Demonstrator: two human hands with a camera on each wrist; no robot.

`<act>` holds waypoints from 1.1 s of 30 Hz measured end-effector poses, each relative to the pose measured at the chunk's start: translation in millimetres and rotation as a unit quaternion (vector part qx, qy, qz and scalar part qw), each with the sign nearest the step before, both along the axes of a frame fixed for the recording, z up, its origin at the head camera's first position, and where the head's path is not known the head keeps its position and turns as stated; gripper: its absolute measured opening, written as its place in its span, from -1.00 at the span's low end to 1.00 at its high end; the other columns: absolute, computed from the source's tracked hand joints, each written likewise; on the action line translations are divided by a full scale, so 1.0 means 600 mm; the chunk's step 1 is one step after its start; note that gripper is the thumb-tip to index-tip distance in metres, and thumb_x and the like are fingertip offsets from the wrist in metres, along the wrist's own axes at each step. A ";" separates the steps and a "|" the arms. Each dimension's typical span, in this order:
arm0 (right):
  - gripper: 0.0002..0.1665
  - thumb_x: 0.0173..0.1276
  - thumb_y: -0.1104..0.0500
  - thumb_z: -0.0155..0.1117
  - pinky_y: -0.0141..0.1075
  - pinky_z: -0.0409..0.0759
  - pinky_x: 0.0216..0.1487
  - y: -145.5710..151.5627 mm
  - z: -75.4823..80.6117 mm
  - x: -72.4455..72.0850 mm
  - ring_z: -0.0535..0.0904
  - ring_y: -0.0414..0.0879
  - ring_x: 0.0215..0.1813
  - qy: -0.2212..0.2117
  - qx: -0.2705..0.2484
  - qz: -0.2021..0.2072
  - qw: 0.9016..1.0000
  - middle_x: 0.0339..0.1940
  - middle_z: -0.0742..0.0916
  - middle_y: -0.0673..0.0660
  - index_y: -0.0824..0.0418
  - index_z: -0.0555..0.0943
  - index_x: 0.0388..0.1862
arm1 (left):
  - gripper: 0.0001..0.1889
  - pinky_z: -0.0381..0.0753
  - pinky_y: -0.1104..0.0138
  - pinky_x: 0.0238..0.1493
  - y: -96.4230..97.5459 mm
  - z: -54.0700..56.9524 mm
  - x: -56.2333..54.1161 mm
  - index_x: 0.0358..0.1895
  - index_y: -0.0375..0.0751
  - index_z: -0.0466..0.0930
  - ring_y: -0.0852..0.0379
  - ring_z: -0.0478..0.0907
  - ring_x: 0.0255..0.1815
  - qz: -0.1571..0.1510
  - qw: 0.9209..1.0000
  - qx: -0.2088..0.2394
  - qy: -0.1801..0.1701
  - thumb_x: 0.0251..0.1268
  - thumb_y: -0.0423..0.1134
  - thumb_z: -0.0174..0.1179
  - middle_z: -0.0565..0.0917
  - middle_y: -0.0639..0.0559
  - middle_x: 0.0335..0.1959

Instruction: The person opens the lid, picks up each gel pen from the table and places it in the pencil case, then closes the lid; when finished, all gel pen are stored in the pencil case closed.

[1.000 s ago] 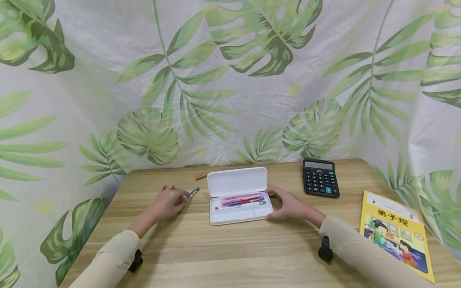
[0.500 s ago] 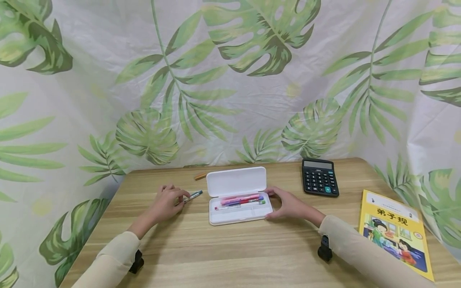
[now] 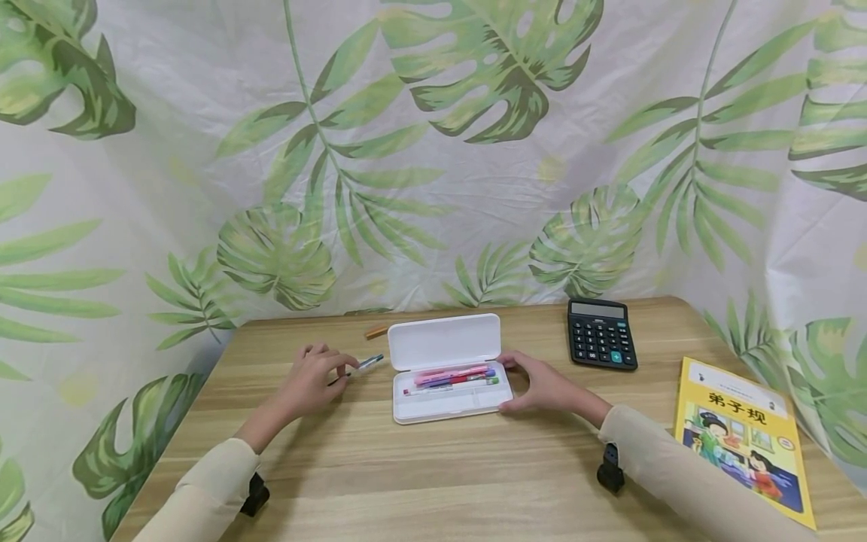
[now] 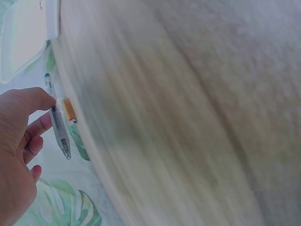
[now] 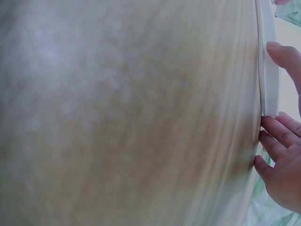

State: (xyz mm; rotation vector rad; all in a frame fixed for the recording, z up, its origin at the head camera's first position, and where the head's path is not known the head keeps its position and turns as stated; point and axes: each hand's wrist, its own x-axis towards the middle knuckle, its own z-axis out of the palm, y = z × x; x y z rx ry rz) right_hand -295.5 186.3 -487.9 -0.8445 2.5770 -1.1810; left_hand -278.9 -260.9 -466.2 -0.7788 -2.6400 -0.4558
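My left hand (image 3: 318, 382) pinches a clear pen (image 4: 58, 123) with a teal end between thumb and index finger, left of the case. In the head view, the teal end of the pen points right, towards the case. A white pencil case (image 3: 443, 411) lies with its lid up in the middle of the table. Inside are several pens (image 3: 450, 380) in pink, red, purple and white. My right hand (image 3: 545, 384) holds the case at its right end; in the right wrist view the thumb (image 5: 284, 54) lies over its front edge and the fingers are at its end.
An orange-brown stick-like thing (image 3: 376, 332) lies behind the case at the left. At the back right is a black calculator (image 3: 601, 335). A yellow book (image 3: 745, 444) lies at the table's right edge. A leaf-patterned cloth (image 3: 433, 150) hangs behind the table (image 3: 406, 482).
The pen has turned in my left fingers and its teal end has shifted right, closer to the case. My right hand and the case have stayed in place.
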 end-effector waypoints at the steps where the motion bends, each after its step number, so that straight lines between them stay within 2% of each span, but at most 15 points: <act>1: -0.01 0.00 -0.04 0.69 0.12 0.28 0.50 0.000 -0.001 0.000 0.49 0.12 0.39 0.001 0.000 0.000 1.000 0.28 0.64 0.16 0.23 0.44 0.37 | -0.71 0.29 -0.21 0.13 0.001 0.002 0.001 -0.12 -0.08 0.76 0.17 0.32 -0.29 -0.002 1.000 0.001 0.002 0.09 -0.46 0.41 0.61 0.23 -0.47; 10: -0.01 0.00 -0.04 0.69 0.10 0.30 0.48 0.000 -0.001 -0.001 0.50 0.10 0.38 0.005 -0.002 0.002 1.000 0.27 0.65 0.16 0.24 0.45 0.36 | -0.72 0.30 -0.14 0.10 0.019 0.020 0.006 -0.12 -0.06 0.76 0.17 0.38 -0.26 -0.015 1.000 0.001 0.025 0.09 -0.43 0.43 0.62 0.22 -0.44; 18: 0.00 0.00 -0.04 0.69 0.11 0.30 0.48 -0.001 -0.002 -0.001 0.50 0.11 0.38 0.007 -0.002 0.003 1.000 0.27 0.65 0.17 0.26 0.45 0.36 | -0.75 0.28 -0.13 0.12 0.035 0.030 0.011 -0.12 -0.11 0.76 0.13 0.39 -0.25 -0.015 1.000 -0.003 0.019 0.11 -0.43 0.41 0.63 0.17 -0.43; 21: -0.01 0.00 -0.04 0.69 0.11 0.30 0.48 -0.001 -0.003 -0.001 0.50 0.11 0.37 0.006 -0.002 0.004 1.000 0.26 0.65 0.17 0.26 0.45 0.36 | -0.75 0.26 -0.04 0.05 0.032 0.031 0.012 -0.14 -0.12 0.77 0.14 0.38 -0.26 -0.012 1.000 0.001 0.026 0.10 -0.45 0.41 0.64 0.15 -0.44; 25: -0.01 0.01 -0.04 0.69 0.11 0.30 0.48 -0.001 -0.004 -0.002 0.50 0.10 0.38 0.005 -0.001 0.004 1.000 0.27 0.65 0.17 0.26 0.44 0.37 | -0.74 0.19 0.07 -0.08 0.020 0.032 0.011 -0.19 -0.13 0.77 0.16 0.35 -0.29 -0.020 0.998 0.016 0.056 0.05 -0.49 0.40 0.64 0.14 -0.46; 28: -0.01 0.01 -0.02 0.69 0.10 0.29 0.49 -0.001 -0.003 -0.002 0.50 0.10 0.38 0.003 -0.004 0.003 1.000 0.27 0.65 0.17 0.27 0.44 0.36 | -0.72 0.15 0.08 -0.10 0.012 0.035 0.011 -0.21 -0.13 0.77 0.16 0.34 -0.30 -0.028 0.996 0.030 0.080 0.02 -0.53 0.38 0.64 0.14 -0.47; 33: -0.02 0.00 0.02 0.70 0.11 0.32 0.47 -0.001 -0.001 0.001 0.52 0.15 0.36 0.009 -0.014 0.006 1.000 0.24 0.66 0.22 0.32 0.45 0.34 | -0.71 0.15 0.04 -0.08 0.002 0.044 0.014 -0.20 -0.12 0.77 0.13 0.37 -0.28 -0.026 0.995 0.036 0.093 0.02 -0.54 0.39 0.64 0.13 -0.47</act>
